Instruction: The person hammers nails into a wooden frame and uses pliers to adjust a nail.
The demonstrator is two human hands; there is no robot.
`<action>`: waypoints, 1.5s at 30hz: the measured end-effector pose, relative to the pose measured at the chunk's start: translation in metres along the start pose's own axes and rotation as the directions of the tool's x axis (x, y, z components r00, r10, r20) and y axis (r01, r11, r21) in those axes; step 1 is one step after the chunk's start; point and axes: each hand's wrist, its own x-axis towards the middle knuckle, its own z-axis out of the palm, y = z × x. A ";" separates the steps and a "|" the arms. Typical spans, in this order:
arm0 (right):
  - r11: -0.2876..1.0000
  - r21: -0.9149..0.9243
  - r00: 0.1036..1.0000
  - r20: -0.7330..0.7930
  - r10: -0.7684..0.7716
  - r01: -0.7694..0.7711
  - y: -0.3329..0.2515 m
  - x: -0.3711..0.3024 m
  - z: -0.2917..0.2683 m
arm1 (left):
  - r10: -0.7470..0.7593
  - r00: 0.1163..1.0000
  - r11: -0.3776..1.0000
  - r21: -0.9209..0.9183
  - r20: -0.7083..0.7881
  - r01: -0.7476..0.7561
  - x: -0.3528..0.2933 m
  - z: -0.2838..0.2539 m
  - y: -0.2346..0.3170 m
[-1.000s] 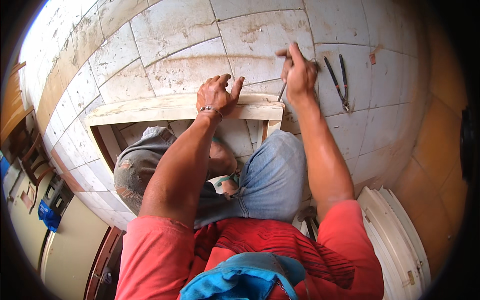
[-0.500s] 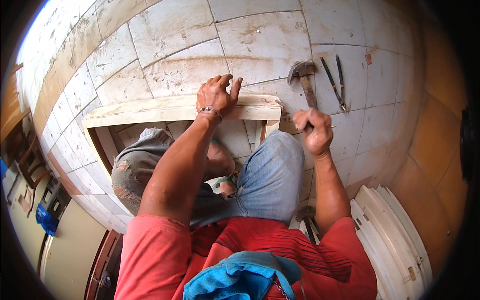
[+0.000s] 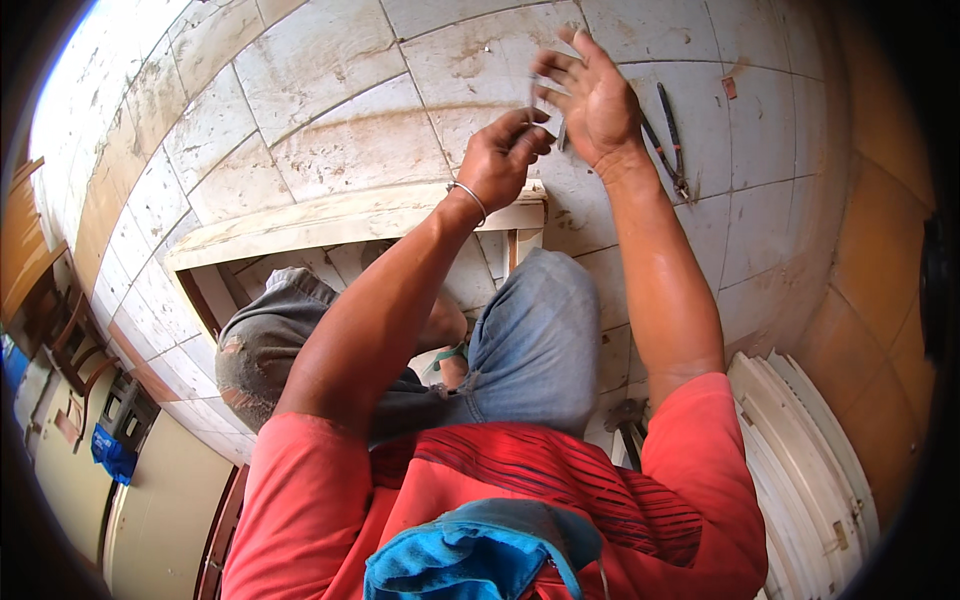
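My left hand (image 3: 500, 163) is raised just beyond the wooden frame, its fingers pinched on a thin, upright rod-like piece (image 3: 533, 92), blurred, its exact kind unclear. Close beside it on the right, my right hand (image 3: 603, 112) is open, palm turned toward the left hand, fingers spread and slightly smeared by motion. Below the hands lies the white-painted wooden frame (image 3: 325, 222), spanning the floor around my feet and knees. Behind the right hand, the hammer on the tiles is almost wholly hidden. Pliers (image 3: 674, 140) with dark handles lie to the right of that hand.
Dirty white floor tiles (image 3: 330, 150) spread ahead. White-painted boards (image 3: 790, 470) are stacked at my lower right, with a dark metal tool (image 3: 628, 415) by my right side. At far left stand a wooden chair (image 3: 75, 350), pale panels (image 3: 155, 510) and a blue bag (image 3: 113, 455).
My left hand has left the frame's edge and moved up and right, now pinching the thin piece. My right hand has risen from beside the hammer handle and opened, covering the hammer.
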 end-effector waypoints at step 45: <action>-0.340 -0.927 0.894 0.279 -0.350 0.156 -0.036 -0.013 -0.121 | -0.163 0.976 0.818 0.532 -0.146 0.216 -0.001 0.003 -0.026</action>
